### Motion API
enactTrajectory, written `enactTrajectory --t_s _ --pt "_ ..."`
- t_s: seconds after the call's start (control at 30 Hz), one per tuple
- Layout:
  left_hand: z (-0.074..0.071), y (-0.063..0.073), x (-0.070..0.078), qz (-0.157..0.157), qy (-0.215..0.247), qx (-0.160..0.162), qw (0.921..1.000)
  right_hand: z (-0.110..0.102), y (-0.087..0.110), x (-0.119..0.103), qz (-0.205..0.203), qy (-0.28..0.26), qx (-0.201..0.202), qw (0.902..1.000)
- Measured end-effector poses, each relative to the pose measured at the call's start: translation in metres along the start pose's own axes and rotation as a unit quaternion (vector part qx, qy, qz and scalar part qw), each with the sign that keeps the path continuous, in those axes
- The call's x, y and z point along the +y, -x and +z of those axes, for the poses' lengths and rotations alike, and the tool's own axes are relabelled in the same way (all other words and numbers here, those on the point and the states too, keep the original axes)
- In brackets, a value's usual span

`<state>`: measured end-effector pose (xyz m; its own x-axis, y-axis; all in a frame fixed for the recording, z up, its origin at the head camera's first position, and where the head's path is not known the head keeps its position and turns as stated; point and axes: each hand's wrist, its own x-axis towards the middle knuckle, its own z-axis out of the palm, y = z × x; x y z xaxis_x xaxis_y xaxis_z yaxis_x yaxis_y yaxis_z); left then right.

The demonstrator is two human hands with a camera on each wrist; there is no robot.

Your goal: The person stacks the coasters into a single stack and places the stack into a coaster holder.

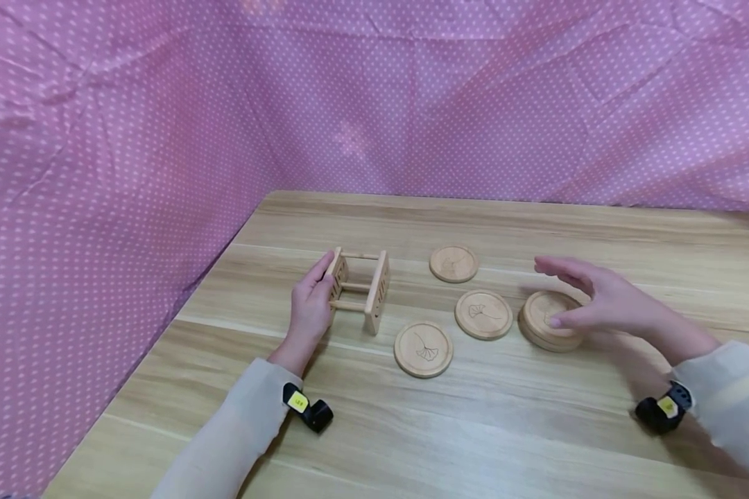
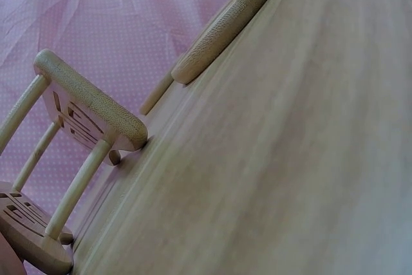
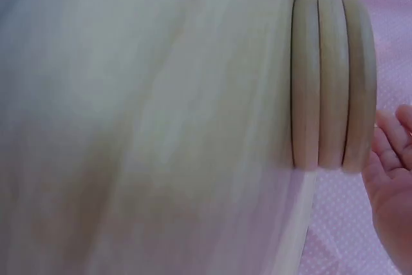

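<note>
My left hand grips the near-left side panel of a wooden coaster holder, which stands on the table with its slotted panels joined by rods. In the left wrist view the holder fills the left side, and only a sliver of that hand shows. Over a stack of three round wooden coasters hovers my right hand, fingers spread and thumb above the top coaster. Whether the thumb touches it, I cannot tell. The right wrist view shows the fingers beside the stack's top face.
Three single coasters lie flat between the hands: one at the back, one in the middle, one nearer me. Leaf line drawings mark them. The wood-grain table ends at a pink dotted cloth behind and left.
</note>
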<state>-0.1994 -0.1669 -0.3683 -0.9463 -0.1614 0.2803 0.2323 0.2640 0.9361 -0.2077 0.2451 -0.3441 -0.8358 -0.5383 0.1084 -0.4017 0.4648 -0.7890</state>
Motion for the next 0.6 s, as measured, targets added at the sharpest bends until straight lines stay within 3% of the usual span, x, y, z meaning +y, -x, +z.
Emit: enactTrajectory --t_s 0.17,0.4,0.6 --pt "0.000 0.000 -0.001 -0.004 -0.001 0.001 1.0000 0.004 -0.003 -0.007 0.033 0.004 0.015 0.9993" --pt "0.000 0.000 0.000 -0.002 0.002 0.002 1.0000 0.014 -0.009 -0.017 0.034 -0.012 0.034 0.9988" --pt "0.001 0.000 0.001 -0.002 0.003 0.002 1.0000 0.026 -0.014 -0.032 0.060 -0.030 0.048 0.9966"
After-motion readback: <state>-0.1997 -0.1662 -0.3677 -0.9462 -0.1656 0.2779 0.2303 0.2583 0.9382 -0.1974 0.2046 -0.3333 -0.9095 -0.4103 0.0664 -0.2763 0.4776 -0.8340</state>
